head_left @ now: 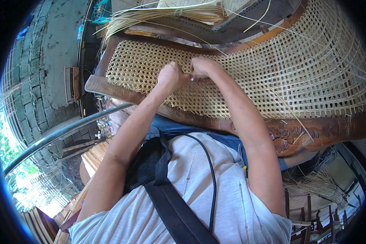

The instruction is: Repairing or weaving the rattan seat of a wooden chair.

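Observation:
A curved wooden chair frame [215, 123] lies across my lap, with a woven cane panel [146, 61] filling it. The panel is tightly woven on the left and shows looser, paler strands on the right. Over the left-middle of the weave, my left hand [173, 76] is closed, thumb toward the other hand. My right hand [203, 68] is closed beside it, fingers bent down against the cane. A small shiny bit shows between the two hands; what it belongs to is hidden. Whatever the fingertips pinch cannot be made out.
A bundle of loose cane strands [166, 15] lies beyond the frame on another wooden piece. Loose strands trail over the panel and its carved edge [288, 134]. A metal pipe [69, 132] runs at left. More cane [321, 185] and wooden parts stand at lower right.

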### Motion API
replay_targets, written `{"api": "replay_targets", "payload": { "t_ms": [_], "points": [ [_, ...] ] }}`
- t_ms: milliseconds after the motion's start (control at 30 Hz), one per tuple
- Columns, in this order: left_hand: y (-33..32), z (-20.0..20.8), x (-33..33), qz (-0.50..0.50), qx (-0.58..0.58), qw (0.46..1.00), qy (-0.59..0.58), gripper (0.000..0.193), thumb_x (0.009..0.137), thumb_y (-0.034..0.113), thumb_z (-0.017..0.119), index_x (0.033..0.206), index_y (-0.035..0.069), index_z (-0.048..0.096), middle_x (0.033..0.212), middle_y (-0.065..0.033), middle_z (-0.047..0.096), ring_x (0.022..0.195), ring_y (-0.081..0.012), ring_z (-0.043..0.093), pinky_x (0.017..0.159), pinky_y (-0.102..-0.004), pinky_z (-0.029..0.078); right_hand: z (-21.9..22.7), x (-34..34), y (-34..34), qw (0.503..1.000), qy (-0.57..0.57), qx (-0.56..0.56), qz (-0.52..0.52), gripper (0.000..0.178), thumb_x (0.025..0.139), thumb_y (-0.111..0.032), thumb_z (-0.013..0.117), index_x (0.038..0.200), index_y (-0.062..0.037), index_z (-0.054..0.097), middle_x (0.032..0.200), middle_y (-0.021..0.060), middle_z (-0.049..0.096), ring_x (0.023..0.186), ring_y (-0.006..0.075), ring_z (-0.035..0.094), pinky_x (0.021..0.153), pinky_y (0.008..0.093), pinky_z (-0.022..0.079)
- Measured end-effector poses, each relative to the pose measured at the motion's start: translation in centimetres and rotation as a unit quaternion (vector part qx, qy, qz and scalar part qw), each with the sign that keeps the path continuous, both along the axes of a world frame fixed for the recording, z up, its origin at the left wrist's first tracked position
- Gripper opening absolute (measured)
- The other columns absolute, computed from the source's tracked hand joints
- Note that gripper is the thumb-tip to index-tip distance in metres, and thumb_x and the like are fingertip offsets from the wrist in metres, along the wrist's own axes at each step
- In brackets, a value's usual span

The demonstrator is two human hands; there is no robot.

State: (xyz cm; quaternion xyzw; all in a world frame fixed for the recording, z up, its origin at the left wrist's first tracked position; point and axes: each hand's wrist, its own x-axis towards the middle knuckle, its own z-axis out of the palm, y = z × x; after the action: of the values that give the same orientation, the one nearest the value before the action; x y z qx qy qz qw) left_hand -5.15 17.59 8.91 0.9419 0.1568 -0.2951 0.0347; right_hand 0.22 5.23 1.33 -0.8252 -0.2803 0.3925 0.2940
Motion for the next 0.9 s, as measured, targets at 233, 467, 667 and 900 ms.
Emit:
{"api": "replay_targets", "payload": {
  "t_ms": [233,467,667,900],
  "points": [
    [1.7,-1.2,0.1,-0.058,0.028,0.997,0.044,0.04,0.076,0.033,0.07,0.1,0.001,0.069,0.104,-0.0237,0.069,0.099,-0.0349,0.068,0.086,-0.0412,0.055,3.5,0.6,-0.8,0.998,0.031,-0.042,0.047,0.027,0.079,-0.015,0.065,0.103,-0.0041,0.073,0.113,0.0149,0.069,0.106,0.03,0.066,0.089,0.0403,0.054],
    [2.5,-4.3,-0.9,-0.077,0.038,0.996,-0.001,0.039,0.076,0.035,0.068,0.09,-0.002,0.07,0.093,-0.023,0.07,0.091,-0.0365,0.069,0.082,-0.0434,0.055,3.3,-0.4,0.2,0.996,-0.069,-0.053,0.028,0.027,0.077,-0.014,0.065,0.101,-0.0031,0.072,0.112,0.0155,0.069,0.108,0.0299,0.065,0.092,0.0417,0.052],
    [-1.4,-0.2,-0.9,-0.106,0.037,0.994,-0.008,0.036,0.078,0.033,0.067,0.087,-0.002,0.071,0.088,-0.0237,0.07,0.088,-0.0365,0.069,0.079,-0.0438,0.056,0.9,-0.8,-0.9,0.998,0.013,-0.058,-0.016,0.028,0.079,-0.016,0.068,0.105,-0.0087,0.073,0.114,0.0148,0.069,0.108,0.0295,0.065,0.094,0.0416,0.051],
    [-2.3,-0.9,-3.0,-0.128,0.067,0.986,-0.08,0.032,0.077,0.03,0.068,0.081,-0.001,0.071,0.083,-0.0225,0.07,0.082,-0.0365,0.07,0.074,-0.0446,0.056,1.7,1.9,-5.1,0.98,-0.108,-0.121,-0.118,0.025,0.083,-0.01,0.058,0.102,-0.0015,0.072,0.108,0.0161,0.07,0.106,0.0269,0.067,0.092,0.0397,0.052]
  ]
}}
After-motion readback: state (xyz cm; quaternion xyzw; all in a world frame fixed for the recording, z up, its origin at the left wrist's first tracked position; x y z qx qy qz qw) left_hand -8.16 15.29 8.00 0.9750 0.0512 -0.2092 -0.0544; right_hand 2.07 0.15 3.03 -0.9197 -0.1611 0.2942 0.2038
